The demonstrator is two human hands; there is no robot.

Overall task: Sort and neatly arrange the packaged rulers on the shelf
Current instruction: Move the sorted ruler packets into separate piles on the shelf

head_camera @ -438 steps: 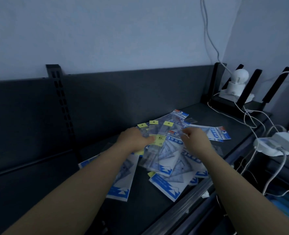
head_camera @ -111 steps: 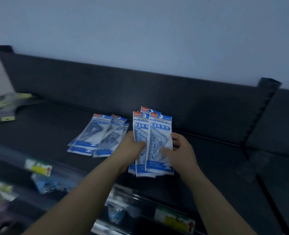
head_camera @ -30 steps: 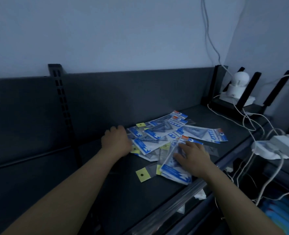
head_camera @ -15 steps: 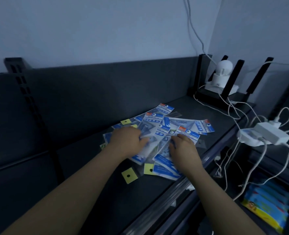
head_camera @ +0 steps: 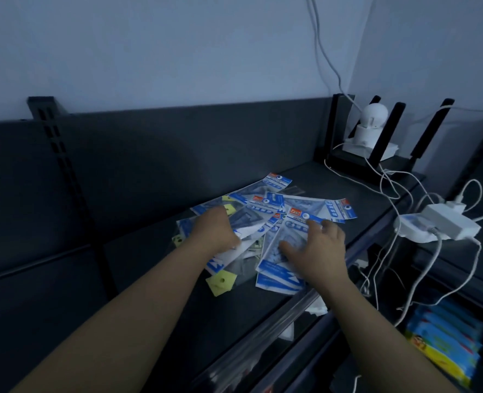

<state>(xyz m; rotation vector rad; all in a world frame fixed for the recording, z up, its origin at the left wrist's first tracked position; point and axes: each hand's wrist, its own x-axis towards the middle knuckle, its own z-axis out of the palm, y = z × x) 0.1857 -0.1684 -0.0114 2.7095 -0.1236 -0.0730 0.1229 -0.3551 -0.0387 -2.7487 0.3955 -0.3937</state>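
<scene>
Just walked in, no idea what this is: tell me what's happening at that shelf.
A person is sorting a loose heap of packaged rulers on the dark shelf. The left hand grips one packet at the heap's left; the right hand lies spread on the front packets. Nothing is lined up yet.

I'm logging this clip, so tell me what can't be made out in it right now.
Head view:
Ruler packets count: overlapping, covered by left hand and right hand.
Left fingertips: hidden behind the hand's back.
Packet print: too small, blurred.
Colourful packs below: cut by frame edge.
</scene>
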